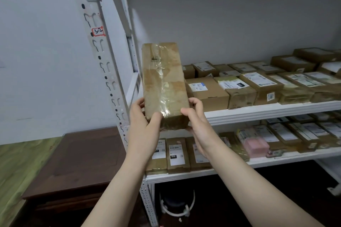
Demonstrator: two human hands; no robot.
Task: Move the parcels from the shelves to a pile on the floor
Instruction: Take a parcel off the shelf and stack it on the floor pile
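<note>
Step in hand, by my judgement: the lift-off is done and the carry down to the floor pile is due. To do it well, I would slide one set of fingers (196, 104) further up the parcel (164, 79). Both grips sit at its lower end, the tall part stands unsupported above them, and the glossy tape wrap looks slippery. I would then lay it level before turning away from the rack.

Fingers: the left hand (143, 116) grips the lower left edge, thumb across the front face and the rest behind. The right hand (197, 116) grips the lower right corner, fingers curled round the side. Both are closed firmly on the parcel, and neither holds anything else.

Location: the parcel is in the air, upright and leaning slightly, in front of the left end of the upper shelf (267, 110) and just beside the slotted post (103, 57). I cannot tell whether it is fully clear of the shelf edge.

Beyond it, many parcels (208, 88) remain on the upper shelf and more on the lower shelf (276, 160). A dark wooden cabinet (73, 162) stands left of the rack. No pile is in view.
</note>
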